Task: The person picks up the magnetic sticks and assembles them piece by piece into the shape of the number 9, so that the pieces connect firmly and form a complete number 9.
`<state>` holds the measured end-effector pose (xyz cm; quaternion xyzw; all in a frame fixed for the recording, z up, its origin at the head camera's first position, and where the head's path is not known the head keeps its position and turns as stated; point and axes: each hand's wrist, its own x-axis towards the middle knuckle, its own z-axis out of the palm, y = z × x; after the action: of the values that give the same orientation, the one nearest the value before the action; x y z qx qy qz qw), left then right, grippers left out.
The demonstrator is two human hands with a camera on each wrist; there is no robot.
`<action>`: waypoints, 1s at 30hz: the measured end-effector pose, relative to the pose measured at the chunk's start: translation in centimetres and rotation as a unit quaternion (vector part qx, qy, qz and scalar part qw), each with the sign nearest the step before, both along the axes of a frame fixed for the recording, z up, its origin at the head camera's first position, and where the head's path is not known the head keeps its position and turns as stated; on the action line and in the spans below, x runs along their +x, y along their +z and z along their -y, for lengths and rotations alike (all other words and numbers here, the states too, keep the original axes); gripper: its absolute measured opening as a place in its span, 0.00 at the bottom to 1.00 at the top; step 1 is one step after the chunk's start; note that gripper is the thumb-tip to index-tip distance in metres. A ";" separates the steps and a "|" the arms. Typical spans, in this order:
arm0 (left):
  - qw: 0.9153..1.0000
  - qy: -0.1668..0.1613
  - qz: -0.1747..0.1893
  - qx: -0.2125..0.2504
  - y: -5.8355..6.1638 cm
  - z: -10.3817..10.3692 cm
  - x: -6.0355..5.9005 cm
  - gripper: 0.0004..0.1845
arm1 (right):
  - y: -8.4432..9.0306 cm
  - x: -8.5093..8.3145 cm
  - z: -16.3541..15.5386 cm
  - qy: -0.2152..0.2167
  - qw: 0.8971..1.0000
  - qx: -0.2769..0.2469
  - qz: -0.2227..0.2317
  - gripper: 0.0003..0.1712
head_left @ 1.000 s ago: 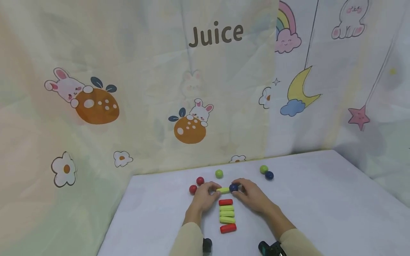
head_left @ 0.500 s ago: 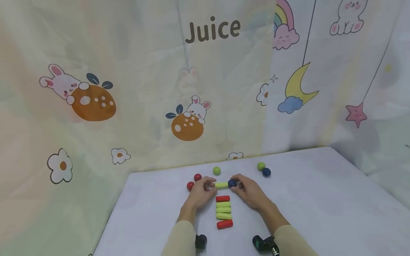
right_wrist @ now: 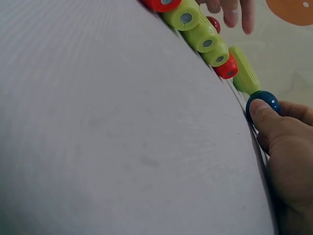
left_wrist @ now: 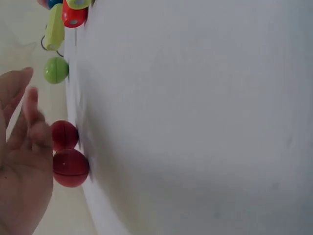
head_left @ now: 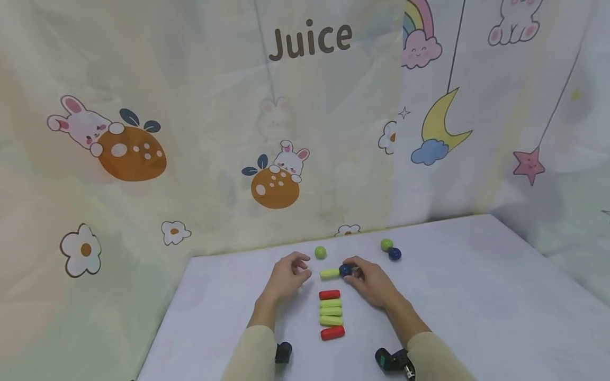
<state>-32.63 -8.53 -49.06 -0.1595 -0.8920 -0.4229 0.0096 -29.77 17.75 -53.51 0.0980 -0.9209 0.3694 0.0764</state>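
My right hand [head_left: 374, 284] pinches a dark blue ball [head_left: 345, 270] between thumb and fingers. A yellow-green magnetic rod [head_left: 329, 273] extends leftward from the ball, end against it. In the right wrist view, thumb and fingers lie on either side of the blue ball [right_wrist: 267, 99]. My left hand [head_left: 286, 275] is apart from the rod, to its left, fingers loosely bent with nothing between them. Two red balls [left_wrist: 71, 168] show beside the left hand in the left wrist view; that hand hides them in the head view.
In front of the hands, a red rod [head_left: 329, 295], several yellow-green rods [head_left: 331, 311] and another red rod [head_left: 332, 333] lie in a column on the white table [head_left: 476, 296]. Behind are a green ball [head_left: 320, 252], plus another green ball [head_left: 386, 244] beside a blue ball [head_left: 394, 254].
My left hand has let go of the yellow-green rod and moved left, over the red balls in the head view. The right hand still pinches the blue ball. The head view has shifted slightly.
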 end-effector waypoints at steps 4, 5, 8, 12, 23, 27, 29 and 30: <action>0.998 0.041 -0.042 -0.005 0.2 0.2 -0.4 0.19 | -0.3 0.3 -0.2 -0.011 1.000 -0.002 0.012 0.24; 0.998 0.048 -0.046 -0.007 0.3 0.3 -0.5 0.19 | -0.5 0.4 -0.2 -0.012 1.000 -0.003 0.012 0.24; 0.996 0.064 -0.055 -0.018 0.3 0.3 -0.8 0.21 | -0.6 0.5 -0.3 -0.014 1.000 -0.009 0.010 0.24; 0.993 0.085 -0.054 -0.059 0.0 0.3 -0.9 0.24 | -0.6 0.4 -0.2 -0.005 1.000 -0.020 -0.001 0.24; 0.983 0.113 -0.068 -0.127 -0.2 -0.1 -1.2 0.26 | -0.1 -0.1 0.0 0.002 1.000 -0.010 -0.019 0.23; 0.980 0.113 -0.072 -0.148 -0.3 0.0 -1.2 0.24 | -0.1 -0.1 0.1 0.001 1.000 -0.012 -0.023 0.23; 0.977 0.116 -0.080 -0.161 -0.4 0.0 -1.2 0.23 | -0.1 -0.1 0.1 -0.001 1.000 -0.011 -0.024 0.23; 0.975 0.117 -0.085 -0.167 -0.5 0.0 -1.2 0.22 | -0.1 -0.1 0.0 -0.001 1.000 -0.011 -0.024 0.23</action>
<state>-33.84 -8.48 -49.55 -0.0889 -0.9585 -0.2484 0.1078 -29.85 17.73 -53.59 0.1051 -0.9148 0.3768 0.1003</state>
